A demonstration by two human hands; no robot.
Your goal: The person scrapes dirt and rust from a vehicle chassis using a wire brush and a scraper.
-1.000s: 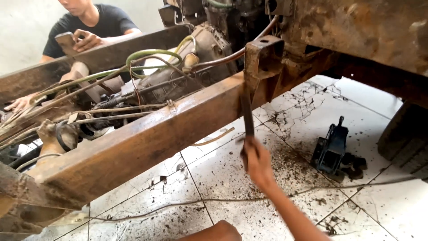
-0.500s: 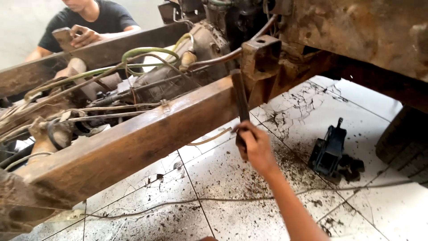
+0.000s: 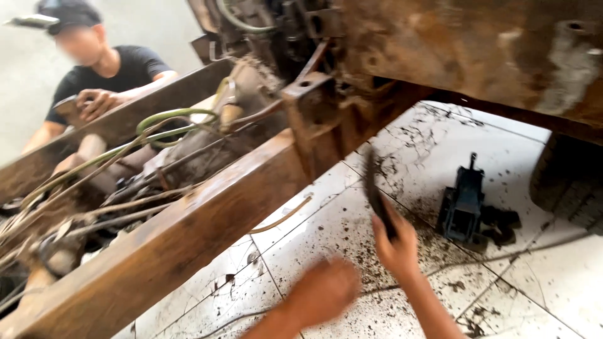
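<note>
Scraping along a rusty chassis rail over a dirty tiled floor.

The rail runs from near left to far right, toward a bracket. The right hand is clenched round a dark flat tool, its blade below the bracket; half a second ago it lay against the rail. The blurred left hand, newly in view, hangs near the floor, grip unreadable. Bringing the blade back calls for a firm angle.
</note>
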